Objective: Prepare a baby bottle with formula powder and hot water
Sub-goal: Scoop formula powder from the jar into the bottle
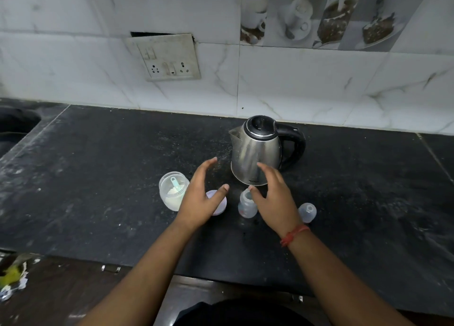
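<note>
A clear baby bottle (246,205) stands uncapped on the black counter (103,178), in front of a steel electric kettle (255,151) with a black handle and closed lid. Left of the bottle is an open jar of white formula powder (172,195) with a light blue scoop inside. A pale purple lid (219,204) lies between jar and bottle, partly under my left hand (200,198). The bottle's clear cap with teat (307,212) lies to the right. My left hand hovers open above the lid. My right hand (275,200) hovers open just right of the bottle, fingers toward the kettle.
A tiled wall with a switch and socket plate (169,58) rises behind the counter. A sink edge (14,126) shows at far left. Crumpled wrappers (12,276) lie at the lower left below the counter edge. A red thread band circles my right wrist.
</note>
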A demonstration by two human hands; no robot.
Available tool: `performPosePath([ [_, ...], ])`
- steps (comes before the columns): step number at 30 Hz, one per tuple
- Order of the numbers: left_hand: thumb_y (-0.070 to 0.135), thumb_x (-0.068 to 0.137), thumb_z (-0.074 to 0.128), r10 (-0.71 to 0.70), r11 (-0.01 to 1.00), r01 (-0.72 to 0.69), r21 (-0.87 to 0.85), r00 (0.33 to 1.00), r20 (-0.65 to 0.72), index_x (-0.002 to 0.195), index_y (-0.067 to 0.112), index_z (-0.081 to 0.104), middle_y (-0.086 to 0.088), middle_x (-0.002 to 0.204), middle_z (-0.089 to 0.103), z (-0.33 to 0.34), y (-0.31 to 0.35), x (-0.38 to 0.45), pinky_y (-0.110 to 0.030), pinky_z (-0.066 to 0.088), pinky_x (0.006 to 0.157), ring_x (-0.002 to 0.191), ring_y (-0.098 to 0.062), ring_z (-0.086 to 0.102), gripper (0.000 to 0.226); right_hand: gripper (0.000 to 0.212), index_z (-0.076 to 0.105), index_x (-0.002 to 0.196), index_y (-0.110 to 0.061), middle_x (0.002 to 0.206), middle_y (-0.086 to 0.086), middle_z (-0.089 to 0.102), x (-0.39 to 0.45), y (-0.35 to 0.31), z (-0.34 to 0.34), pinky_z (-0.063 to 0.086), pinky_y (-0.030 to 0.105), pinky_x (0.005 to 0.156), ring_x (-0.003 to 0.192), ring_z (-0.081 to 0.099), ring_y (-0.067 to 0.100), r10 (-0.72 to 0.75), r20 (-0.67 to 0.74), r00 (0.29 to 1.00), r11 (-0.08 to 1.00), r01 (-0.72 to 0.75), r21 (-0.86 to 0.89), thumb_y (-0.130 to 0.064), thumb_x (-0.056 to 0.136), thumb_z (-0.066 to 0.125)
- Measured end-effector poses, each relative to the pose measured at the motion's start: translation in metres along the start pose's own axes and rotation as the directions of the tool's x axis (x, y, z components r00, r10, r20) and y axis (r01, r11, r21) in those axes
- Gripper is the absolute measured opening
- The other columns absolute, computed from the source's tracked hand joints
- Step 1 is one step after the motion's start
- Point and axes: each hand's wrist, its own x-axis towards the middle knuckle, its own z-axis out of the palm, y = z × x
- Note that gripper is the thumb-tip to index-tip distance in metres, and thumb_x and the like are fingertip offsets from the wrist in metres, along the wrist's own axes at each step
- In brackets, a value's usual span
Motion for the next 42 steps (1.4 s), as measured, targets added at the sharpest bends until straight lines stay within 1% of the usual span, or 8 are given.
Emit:
performPosePath([
  [10,0.040,0.083,0.072,-0.127,0.989,0.138,0.059,0.978,-0.163,0.151,0.031,0.037,0.018,0.154,0.043,-0.070,-0.038,-0.014,-0.039,0.042,0.113,0.138,-0.009,0.046,0.077,0.052,0.048,0.145,-0.016,0.149,0.002,0.048,0.027,-0.049,0.076,0.033,0.023,0.112,0.137,0.045,0.015,-0.060,0.196,0.979,0.995,0.042,0.094,-0.022,0.096,0.064],
  [14,0.052,0.077,0.076,-0.224,0.967,0.235,0.096,0.968,-0.114,0.157,0.023,0.029,0.009,0.161,0.036,-0.086,-0.058,-0.015,-0.037,0.036,0.116,0.146,-0.012,0.037,0.097,0.051,0.047,0.145,-0.019,0.149,0.002,0.049,0.041,-0.060,0.113,0.040,0.027,0.106,0.131,0.051,0.017,0.057,0.334,0.941,0.987,-0.103,0.120,-0.027,0.097,0.062],
  [20,0.030,0.072,0.090,-0.341,0.938,0.333,0.101,0.936,0.081,0.152,0.019,0.026,0.008,0.141,0.050,-0.093,-0.081,-0.012,-0.038,0.044,0.111,0.131,-0.016,0.052,0.104,0.049,0.049,0.142,-0.013,0.145,0.007,0.054,0.055,-0.067,0.152,0.041,0.037,0.112,0.131,0.054,0.021,0.234,0.438,0.868,0.930,-0.331,0.159,-0.029,0.098,0.060],
  [23,0.049,0.060,0.085,-0.327,0.945,0.321,0.060,0.936,0.128,0.139,0.029,0.034,0.014,0.131,0.054,-0.092,-0.089,-0.009,-0.037,0.050,0.105,0.121,-0.007,0.058,0.097,0.037,0.056,0.132,-0.013,0.131,0.003,0.064,0.054,-0.064,0.162,0.047,0.037,0.106,0.121,0.061,0.019,0.269,0.439,0.857,0.918,-0.366,0.152,-0.025,0.097,0.059],
  [30,0.037,0.066,0.090,-0.226,0.974,0.224,0.037,0.971,0.079,0.132,0.048,0.036,0.010,0.135,0.052,-0.082,-0.102,-0.014,-0.026,0.046,0.105,0.125,-0.003,0.052,0.086,0.032,0.056,0.130,-0.013,0.127,0.003,0.064,0.042,-0.060,0.158,0.047,0.037,0.107,0.120,0.061,0.018,0.253,0.456,0.854,0.903,-0.377,0.206,-0.014,0.098,0.057],
  [33,0.028,0.068,0.094,-0.146,0.986,0.142,0.085,0.988,0.041,0.140,0.032,0.044,0.007,0.138,0.047,-0.076,-0.106,-0.020,-0.025,0.042,0.108,0.130,-0.004,0.045,0.087,0.033,0.055,0.130,-0.012,0.123,-0.003,0.062,0.033,-0.059,0.143,0.046,0.026,0.102,0.119,0.060,0.014,0.218,0.482,0.849,0.903,-0.363,0.231,-0.009,0.098,0.056],
  [38,0.022,0.069,0.093,-0.012,0.993,0.012,0.120,1.000,0.004,0.139,0.035,0.046,0.020,0.136,0.044,-0.066,-0.091,-0.020,-0.026,0.039,0.108,0.131,-0.003,0.044,0.085,0.038,0.061,0.133,-0.018,0.137,0.000,0.052,0.021,-0.052,0.103,0.031,0.004,0.098,0.125,0.048,0.011,-0.064,0.235,0.970,0.996,0.047,0.077,-0.012,0.095,0.062],
  [42,0.028,0.071,0.092,0.086,0.980,-0.088,0.177,0.996,0.019,0.141,0.040,0.044,0.017,0.139,0.044,-0.051,-0.071,-0.012,-0.032,0.036,0.110,0.132,-0.010,0.042,0.085,0.025,0.075,0.111,-0.026,0.142,0.011,0.054,0.027,-0.048,0.069,0.041,0.044,0.107,0.131,0.047,0.032,-0.386,0.250,0.888,0.852,0.447,-0.273,-0.017,0.089,0.068],
])
